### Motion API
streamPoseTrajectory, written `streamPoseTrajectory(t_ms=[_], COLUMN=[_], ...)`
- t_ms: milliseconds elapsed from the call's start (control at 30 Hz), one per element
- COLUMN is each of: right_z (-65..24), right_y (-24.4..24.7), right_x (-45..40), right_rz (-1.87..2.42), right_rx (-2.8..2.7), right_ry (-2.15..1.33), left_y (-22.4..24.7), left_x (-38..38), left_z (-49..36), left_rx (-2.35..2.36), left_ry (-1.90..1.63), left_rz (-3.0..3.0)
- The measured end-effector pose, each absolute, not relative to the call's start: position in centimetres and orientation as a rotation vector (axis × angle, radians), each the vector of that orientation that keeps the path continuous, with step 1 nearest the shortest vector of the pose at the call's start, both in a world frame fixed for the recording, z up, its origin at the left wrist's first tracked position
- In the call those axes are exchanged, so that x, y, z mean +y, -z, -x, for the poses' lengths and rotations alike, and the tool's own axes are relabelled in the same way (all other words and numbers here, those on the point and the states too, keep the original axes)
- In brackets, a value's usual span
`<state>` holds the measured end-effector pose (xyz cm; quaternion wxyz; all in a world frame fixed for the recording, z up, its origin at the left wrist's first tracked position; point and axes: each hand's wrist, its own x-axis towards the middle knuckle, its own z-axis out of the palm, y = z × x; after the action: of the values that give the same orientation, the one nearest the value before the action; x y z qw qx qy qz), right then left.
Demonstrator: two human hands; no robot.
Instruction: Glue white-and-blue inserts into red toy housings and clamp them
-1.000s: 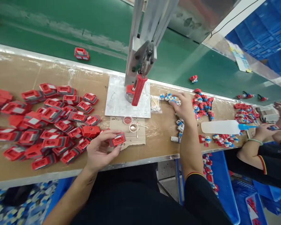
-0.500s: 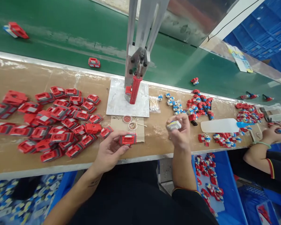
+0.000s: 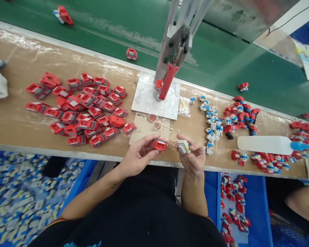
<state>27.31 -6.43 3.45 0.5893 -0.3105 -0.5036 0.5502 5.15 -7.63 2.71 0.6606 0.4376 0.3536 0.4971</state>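
Observation:
Between its thumb and fingers, my left hand (image 3: 137, 157) holds a red and grey plastic part (image 3: 159, 144), its hollow face upward. My right hand (image 3: 194, 157) pinches a white and yellow plastic part (image 3: 183, 146). The two parts are apart, side by side above the table's front edge. Just beyond them, two small round cups (image 3: 157, 126) with cotton swabs (image 3: 167, 127) rest on a piece of cardboard (image 3: 141, 128). A pile of red and grey parts (image 3: 87, 113) lies to the left. White and blue parts (image 3: 210, 123) lie right of my right hand.
A lever press with a red handle (image 3: 168, 82) stands on a metal plate (image 3: 141, 99). Behind runs a green conveyor belt (image 3: 92, 37). A white squeeze bottle (image 3: 264, 144) lies at right. Blue bins (image 3: 256, 206) sit below the table. Another person's arm (image 3: 304, 200) shows at far right.
My right hand has brought the white and yellow part closer to the red part in my left hand. The camera view has shifted, so the table's things appear moved.

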Motion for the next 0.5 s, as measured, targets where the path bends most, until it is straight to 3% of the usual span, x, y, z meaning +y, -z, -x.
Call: streamPoseTrajectory(t_ms=[300, 500], right_z=[-26.4, -26.3], right_y=[-5.2, -5.6], right_x=[-7.1, -7.1], right_rz=[0.84, 0.924], right_rx=[-1.761, -1.816], right_ry=[-0.752, -0.75], left_y=[-2.7, -3.5], left_x=[-7.8, -7.5], left_z=[-4.3, -3.6], left_rx=[0.77, 0.807], left_ry=[-0.985, -0.971], left_rz=[-0.966, -1.037])
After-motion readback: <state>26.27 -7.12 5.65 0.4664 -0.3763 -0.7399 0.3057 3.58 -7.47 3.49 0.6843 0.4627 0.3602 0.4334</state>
